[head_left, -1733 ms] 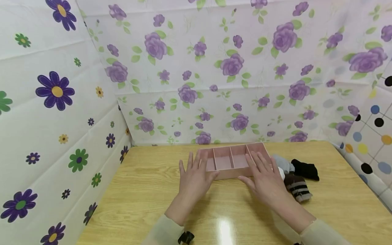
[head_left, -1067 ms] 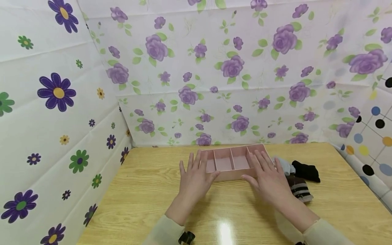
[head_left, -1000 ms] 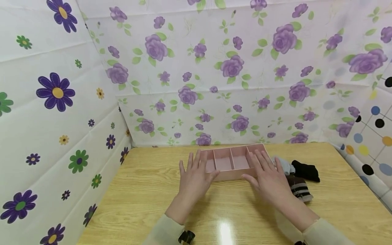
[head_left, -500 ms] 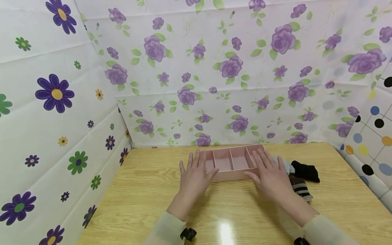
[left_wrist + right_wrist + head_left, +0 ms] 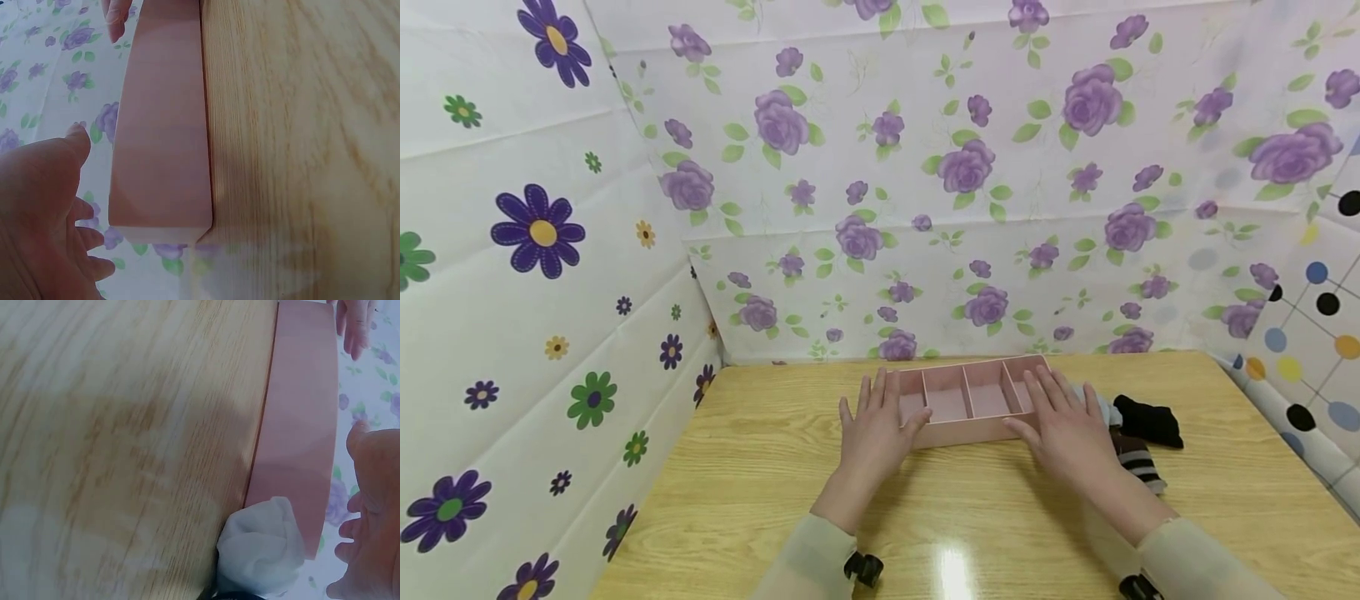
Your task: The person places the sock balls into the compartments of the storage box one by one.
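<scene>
A pink box (image 5: 973,431), split by dividers into several compartments, stands on the wooden table; the ones I can see hold nothing. My left hand (image 5: 871,443) hovers at its left end, fingers extended and thumb spread. Over the right end is my right hand (image 5: 1075,437), its fingers extended too, gripping nothing. Both wrist views show the hands above the box's long front wall (image 5: 164,125), apart from it. Beside the right end lie rolled-up socks: a black one (image 5: 1150,422), a striped one (image 5: 1138,462), and a pale one (image 5: 259,547) mostly hidden by the right hand in the head view.
The wooden table (image 5: 760,467) reaches back to a wall of purple-rose cloth (image 5: 850,150). Flowered cloth (image 5: 535,350) hangs at the left and dotted cloth (image 5: 1315,333) at the right. Dark straps (image 5: 863,569) show at both wrists.
My right hand has shifted slightly to the right, covering more of the striped and pale socks. The left hand stays nearly still, and the box keeps its place.
</scene>
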Available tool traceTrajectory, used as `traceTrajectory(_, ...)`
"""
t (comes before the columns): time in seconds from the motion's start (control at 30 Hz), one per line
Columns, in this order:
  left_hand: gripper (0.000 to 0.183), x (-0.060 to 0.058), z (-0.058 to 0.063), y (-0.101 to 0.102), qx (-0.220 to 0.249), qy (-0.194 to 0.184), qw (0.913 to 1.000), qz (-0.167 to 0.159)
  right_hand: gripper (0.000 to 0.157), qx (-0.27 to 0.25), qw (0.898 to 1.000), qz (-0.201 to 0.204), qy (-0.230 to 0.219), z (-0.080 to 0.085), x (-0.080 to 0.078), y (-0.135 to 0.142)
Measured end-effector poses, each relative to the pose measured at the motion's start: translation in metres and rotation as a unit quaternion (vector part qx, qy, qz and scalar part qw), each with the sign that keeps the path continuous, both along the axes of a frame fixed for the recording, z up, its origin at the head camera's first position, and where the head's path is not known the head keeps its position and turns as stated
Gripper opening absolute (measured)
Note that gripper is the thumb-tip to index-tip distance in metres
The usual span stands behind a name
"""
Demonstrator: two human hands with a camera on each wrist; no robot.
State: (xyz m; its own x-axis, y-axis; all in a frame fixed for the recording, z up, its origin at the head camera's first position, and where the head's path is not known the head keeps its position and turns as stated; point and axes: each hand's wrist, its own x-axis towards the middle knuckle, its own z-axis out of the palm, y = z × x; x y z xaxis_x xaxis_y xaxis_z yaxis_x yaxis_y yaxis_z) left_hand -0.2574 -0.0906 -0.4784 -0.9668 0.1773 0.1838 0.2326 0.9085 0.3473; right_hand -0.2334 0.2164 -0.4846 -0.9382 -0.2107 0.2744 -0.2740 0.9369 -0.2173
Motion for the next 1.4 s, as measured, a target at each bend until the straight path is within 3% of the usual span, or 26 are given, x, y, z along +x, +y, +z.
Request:
traceTrajectory(0.67, 0.094, -0.006, -0.007, 0.003, 0.013, -0.013, 0.9998, 0.001, 0.09, -0.002, 1.0, -0.018, -0.021, -0.01, -0.004, 0.006)
traceTrajectory(1.4, 0.095, -0.008, -0.015, 0.004, 0.022, -0.024, 0.9994, 0.012, 0.089, 0.006, 1.0, 0.004, -0.014, -0.015, -0.004, 0.007)
